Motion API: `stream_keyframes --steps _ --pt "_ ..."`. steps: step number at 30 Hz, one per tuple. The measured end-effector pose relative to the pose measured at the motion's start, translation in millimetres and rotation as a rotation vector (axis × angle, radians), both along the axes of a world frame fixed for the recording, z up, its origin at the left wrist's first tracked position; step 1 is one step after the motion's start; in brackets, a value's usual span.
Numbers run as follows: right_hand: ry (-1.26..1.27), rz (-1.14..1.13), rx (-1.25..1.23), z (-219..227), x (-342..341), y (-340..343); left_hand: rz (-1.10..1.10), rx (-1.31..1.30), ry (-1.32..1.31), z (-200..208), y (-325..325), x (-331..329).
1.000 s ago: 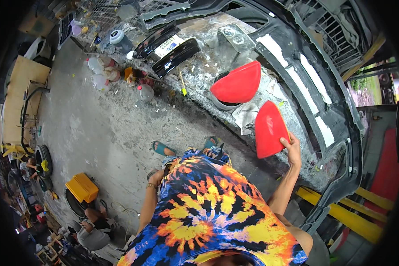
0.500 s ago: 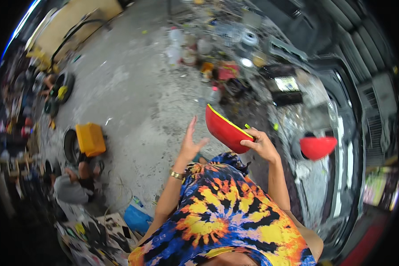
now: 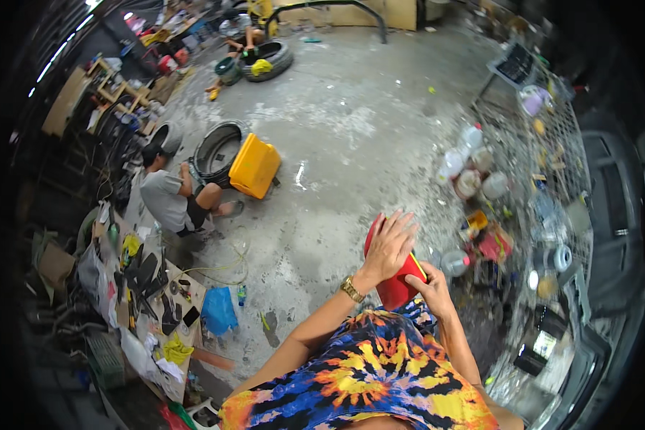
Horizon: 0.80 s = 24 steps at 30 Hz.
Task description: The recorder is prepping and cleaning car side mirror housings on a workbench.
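A red, curved shell point(image 3: 392, 292), shaped like a car mirror cover, is held in front of my body; a yellow-green line runs along its edge. My right hand point(image 3: 435, 288) grips its near right side, thumb on the red surface, with most fingers hidden behind. Across the upper part of the shell lies my left hand point(image 3: 393, 247), its fingers stretched out and fairly flat. A gold watch point(image 3: 351, 289) is on my left wrist.
A person point(image 3: 170, 193) sits at left beside a yellow container point(image 3: 256, 166) and a tyre point(image 3: 218, 152). Tools cover a table point(image 3: 193, 337) at lower left, near a blue bag point(image 3: 219, 311). Plastic bottles point(image 3: 453, 163) and a wire rack point(image 3: 577, 168) stand at right.
My view has swung to the left. My left hand, apart from the red mirror cover before, now lies on it. The cover is tilted more upright, still in my right hand.
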State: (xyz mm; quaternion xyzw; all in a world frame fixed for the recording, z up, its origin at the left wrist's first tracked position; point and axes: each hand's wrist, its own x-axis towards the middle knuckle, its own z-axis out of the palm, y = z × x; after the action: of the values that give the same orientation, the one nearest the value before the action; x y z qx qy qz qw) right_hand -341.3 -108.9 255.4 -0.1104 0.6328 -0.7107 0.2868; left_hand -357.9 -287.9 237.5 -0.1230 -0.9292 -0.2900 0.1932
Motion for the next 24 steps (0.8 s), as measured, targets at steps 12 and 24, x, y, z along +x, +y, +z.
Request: stream_keyframes --steps 12,24 --pt "0.16 -0.201 -0.059 30 -308 -31 0.421 0.401 -0.126 -18 -126 -291" --pt "-0.134 -0.241 -0.38 6 -567 -131 0.105 0.024 0.063 -14 -177 -570"
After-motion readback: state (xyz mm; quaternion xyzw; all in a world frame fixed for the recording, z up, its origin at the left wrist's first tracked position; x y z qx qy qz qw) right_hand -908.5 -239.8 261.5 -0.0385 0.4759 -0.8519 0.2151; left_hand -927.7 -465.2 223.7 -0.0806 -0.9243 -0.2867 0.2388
